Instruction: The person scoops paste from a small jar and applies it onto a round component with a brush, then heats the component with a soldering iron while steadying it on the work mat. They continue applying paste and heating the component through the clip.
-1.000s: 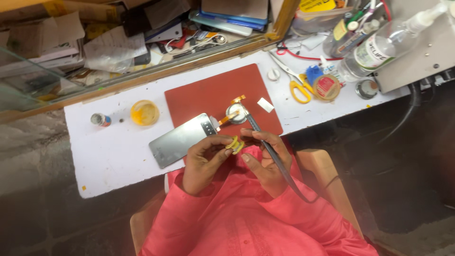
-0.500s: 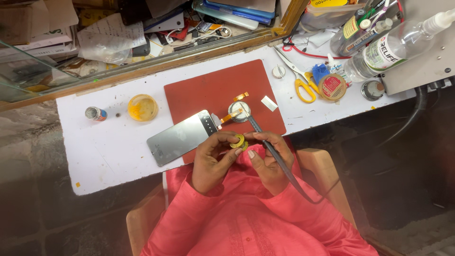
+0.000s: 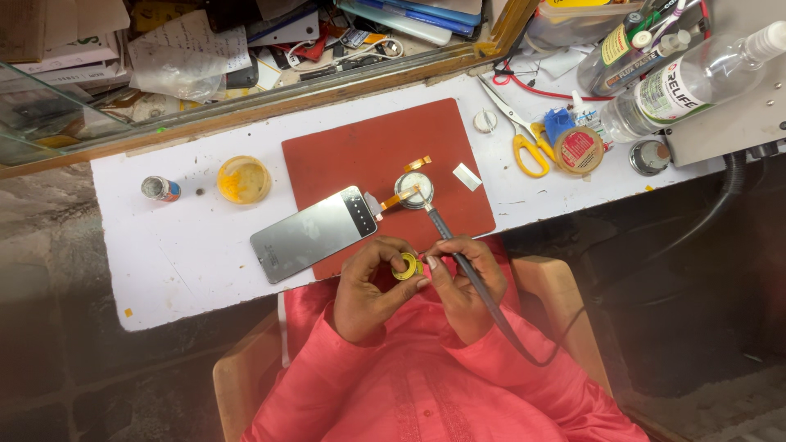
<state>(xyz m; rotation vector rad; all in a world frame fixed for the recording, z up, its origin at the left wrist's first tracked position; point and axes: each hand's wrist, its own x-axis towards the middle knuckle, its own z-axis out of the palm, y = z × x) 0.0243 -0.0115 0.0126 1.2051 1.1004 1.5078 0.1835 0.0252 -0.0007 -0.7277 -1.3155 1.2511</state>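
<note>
My left hand (image 3: 368,286) pinches a small yellow tape roll (image 3: 405,266) just in front of the table edge. My right hand (image 3: 463,282) touches the same roll with its fingertips and also holds a dark soldering iron (image 3: 446,241), whose tip points up towards a small round metal part (image 3: 414,190) with an orange flex strip on the red mat (image 3: 360,155). A silver phone (image 3: 311,233) lies face down at an angle, half on the mat, just beyond my left hand. The iron's cable runs down past my right wrist.
On the white table (image 3: 164,254) sit a yellow paste dish (image 3: 243,178), a tiny bottle (image 3: 160,188), yellow-handled scissors (image 3: 524,139), a red round tin (image 3: 579,149), a clear plastic bottle (image 3: 679,82) and a black hose (image 3: 720,196). A cluttered glass shelf lies behind.
The view has shifted slightly. Both hands stay together on the yellow roll near the table edge; the iron stays in my right hand.
</note>
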